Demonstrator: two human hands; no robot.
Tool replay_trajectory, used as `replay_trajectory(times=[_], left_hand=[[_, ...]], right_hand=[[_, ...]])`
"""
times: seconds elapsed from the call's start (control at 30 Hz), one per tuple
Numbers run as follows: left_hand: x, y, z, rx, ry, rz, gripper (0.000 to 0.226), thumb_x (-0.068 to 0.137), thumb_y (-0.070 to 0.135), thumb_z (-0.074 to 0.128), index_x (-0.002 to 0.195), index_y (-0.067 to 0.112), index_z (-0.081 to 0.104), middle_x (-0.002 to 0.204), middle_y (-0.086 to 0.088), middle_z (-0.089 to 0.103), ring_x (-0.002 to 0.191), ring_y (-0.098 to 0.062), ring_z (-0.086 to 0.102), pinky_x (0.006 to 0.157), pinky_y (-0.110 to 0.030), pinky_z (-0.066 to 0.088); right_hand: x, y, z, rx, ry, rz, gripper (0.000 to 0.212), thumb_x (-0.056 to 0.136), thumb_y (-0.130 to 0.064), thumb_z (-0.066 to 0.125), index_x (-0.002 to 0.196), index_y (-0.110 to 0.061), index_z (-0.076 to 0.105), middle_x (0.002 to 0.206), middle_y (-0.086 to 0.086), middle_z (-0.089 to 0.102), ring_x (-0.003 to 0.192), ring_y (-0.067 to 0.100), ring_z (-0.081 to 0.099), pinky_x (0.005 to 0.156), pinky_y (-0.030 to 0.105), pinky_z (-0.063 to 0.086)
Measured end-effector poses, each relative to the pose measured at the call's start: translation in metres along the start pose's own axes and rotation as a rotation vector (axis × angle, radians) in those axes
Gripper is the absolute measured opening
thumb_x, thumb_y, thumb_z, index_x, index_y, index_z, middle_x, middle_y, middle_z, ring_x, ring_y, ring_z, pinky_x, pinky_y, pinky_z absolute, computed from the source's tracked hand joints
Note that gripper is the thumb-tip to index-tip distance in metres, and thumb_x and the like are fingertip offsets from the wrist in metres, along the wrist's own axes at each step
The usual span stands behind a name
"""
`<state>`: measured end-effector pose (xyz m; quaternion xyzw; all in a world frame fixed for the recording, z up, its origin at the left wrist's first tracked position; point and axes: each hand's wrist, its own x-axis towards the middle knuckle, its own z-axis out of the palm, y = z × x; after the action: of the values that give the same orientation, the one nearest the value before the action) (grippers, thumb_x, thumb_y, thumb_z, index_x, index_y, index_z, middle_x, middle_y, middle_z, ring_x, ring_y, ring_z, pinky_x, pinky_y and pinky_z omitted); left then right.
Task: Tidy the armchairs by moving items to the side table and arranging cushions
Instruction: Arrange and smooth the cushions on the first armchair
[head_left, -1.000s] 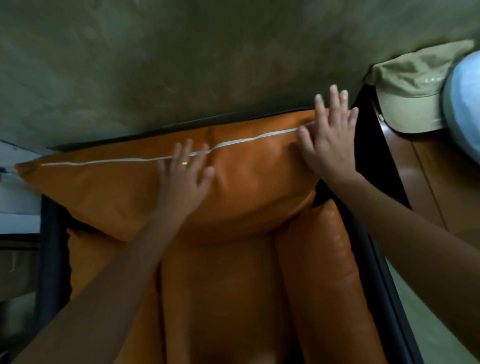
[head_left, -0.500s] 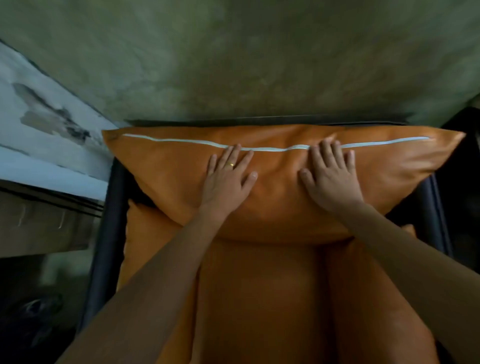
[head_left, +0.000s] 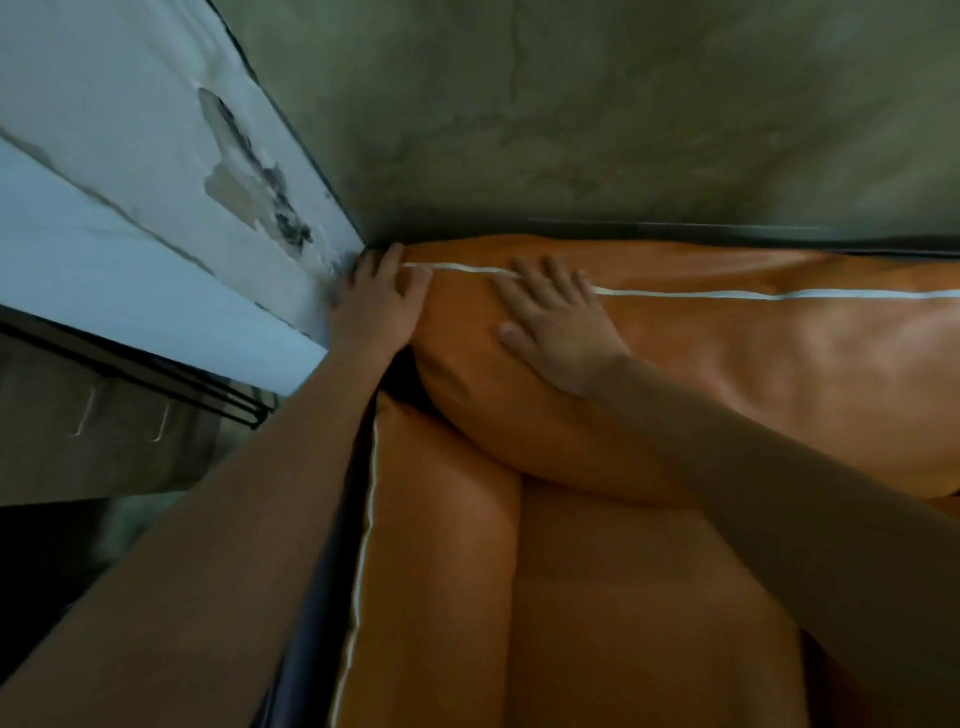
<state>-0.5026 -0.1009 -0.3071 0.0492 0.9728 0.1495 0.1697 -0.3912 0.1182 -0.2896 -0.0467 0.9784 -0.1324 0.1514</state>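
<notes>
**Tuck the big cushion in snug**

Near, the seat cushion (head_left: 623, 597) lies flat, with a side cushion (head_left: 441, 545) on its left. Farther off, the big back cushion (head_left: 753, 374) leans against the chair's back, by the green wall (head_left: 571, 104). The right hand (head_left: 556, 322) lies flat and open on it. The left hand (head_left: 376, 306), fingers mostly straight, presses its far left corner. Push softly with both hands and get the white line (head_left: 727, 295) level.

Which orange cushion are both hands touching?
The orange back cushion with horizontal white piping, above the orange seat cushion: right hand flat on it, left hand at its corner.
</notes>
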Motion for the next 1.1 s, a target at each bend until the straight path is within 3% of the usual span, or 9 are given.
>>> replay_trajectory(times=[0.1, 0.23, 0.37, 0.47, 0.7, 0.87, 0.97, 1.03, 1.1], left_hand=[[-0.026, -0.002, 0.007, -0.175, 0.138, 0.018, 0.064, 0.102, 0.057, 0.032, 0.159, 0.031, 0.019, 0.169, -0.011, 0.002, 0.154, -0.036, 0.005, 0.123, -0.056, 0.013], [-0.108, 0.014, 0.033, -0.229, 0.363, 0.280, 0.060, 0.107, 0.034, 0.041, 0.161, 0.022, 0.017, 0.169, -0.013, -0.003, 0.156, -0.032, -0.004, 0.125, -0.053, 0.009], [-0.159, 0.052, 0.074, -0.167, 0.280, 0.415, 0.057, 0.107, 0.034, 0.040, 0.159, 0.022, 0.022, 0.169, -0.007, 0.003, 0.156, -0.029, -0.001, 0.123, -0.054, 0.002], [-0.137, 0.090, 0.100, 0.188, 0.220, 0.614, 0.063, 0.101, 0.055, 0.038, 0.158, 0.034, 0.022, 0.169, -0.002, 0.010, 0.156, -0.027, 0.006, 0.117, -0.066, 0.005], [-0.066, 0.059, 0.053, 0.290, 0.196, 0.446, 0.067, 0.103, 0.062, 0.020, 0.160, 0.029, 0.013, 0.169, -0.010, 0.008, 0.155, -0.032, 0.007, 0.122, -0.057, 0.004], [-0.123, 0.045, 0.055, 0.080, 0.346, 0.225, 0.063, 0.107, 0.046, 0.029, 0.161, 0.022, 0.009, 0.168, -0.018, 0.001, 0.155, -0.035, 0.001, 0.121, -0.063, 0.008], [-0.185, 0.074, 0.115, 0.124, 0.347, 0.499, 0.064, 0.104, 0.038, 0.044, 0.159, 0.017, 0.018, 0.166, -0.020, 0.011, 0.154, -0.037, 0.011, 0.120, -0.061, 0.012], [-0.193, 0.094, 0.159, 0.231, 0.300, 0.801, 0.066, 0.101, 0.041, 0.052, 0.158, 0.025, 0.024, 0.165, -0.013, 0.021, 0.152, -0.032, 0.021, 0.119, -0.059, 0.011], [-0.164, 0.099, 0.184, 0.288, 0.329, 0.928, 0.068, 0.100, 0.048, 0.051, 0.159, 0.033, 0.019, 0.167, -0.001, 0.015, 0.153, -0.022, 0.018, 0.122, -0.051, 0.004]], right_hand=[[-0.002, -0.028, 0.003, -0.118, -0.032, -0.147, 0.064, 0.105, -0.053, 0.023, 0.161, -0.029, 0.004, 0.169, 0.005, -0.001, 0.155, 0.032, -0.008, 0.125, 0.051, -0.003], [-0.050, -0.030, 0.022, -0.027, 0.096, -0.123, 0.064, 0.106, -0.044, 0.028, 0.161, -0.020, 0.006, 0.169, 0.003, 0.003, 0.156, 0.022, -0.004, 0.126, 0.046, -0.001], [-0.130, 0.038, 0.061, -0.036, 0.311, 0.145, 0.066, 0.102, -0.046, 0.040, 0.159, -0.017, 0.024, 0.166, 0.005, 0.021, 0.155, 0.023, 0.013, 0.125, 0.045, 0.006], [-0.172, 0.107, 0.071, -0.165, 0.277, 0.153, 0.066, 0.101, -0.050, 0.040, 0.159, -0.024, 0.023, 0.167, 0.001, 0.020, 0.155, 0.022, 0.012, 0.124, 0.043, 0.002], [-0.238, 0.243, 0.028, -0.177, 0.284, 0.436, 0.065, 0.104, -0.049, 0.025, 0.161, -0.020, 0.011, 0.169, 0.003, 0.011, 0.156, 0.021, 0.002, 0.125, 0.046, -0.002], [-0.276, 0.216, 0.038, 0.082, 0.511, 0.809, 0.065, 0.108, -0.045, 0.022, 0.160, -0.010, 0.006, 0.169, 0.012, 0.003, 0.156, 0.030, -0.001, 0.122, 0.060, 0.003], [-0.272, 0.139, 0.081, 0.144, 0.502, 0.579, 0.069, 0.104, -0.043, 0.031, 0.160, -0.008, 0.008, 0.167, 0.015, 0.003, 0.155, 0.033, 0.001, 0.123, 0.059, 0.005], [-0.254, 0.098, 0.120, 0.065, 0.406, 0.319, 0.070, 0.103, -0.045, 0.034, 0.160, -0.014, 0.008, 0.167, 0.005, 0.001, 0.155, 0.028, -0.003, 0.124, 0.053, 0.001], [-0.223, 0.102, 0.143, 0.041, 0.433, 0.275, 0.066, 0.105, -0.045, 0.035, 0.161, -0.022, 0.010, 0.166, -0.005, -0.001, 0.155, 0.020, -0.008, 0.124, 0.044, -0.007]])
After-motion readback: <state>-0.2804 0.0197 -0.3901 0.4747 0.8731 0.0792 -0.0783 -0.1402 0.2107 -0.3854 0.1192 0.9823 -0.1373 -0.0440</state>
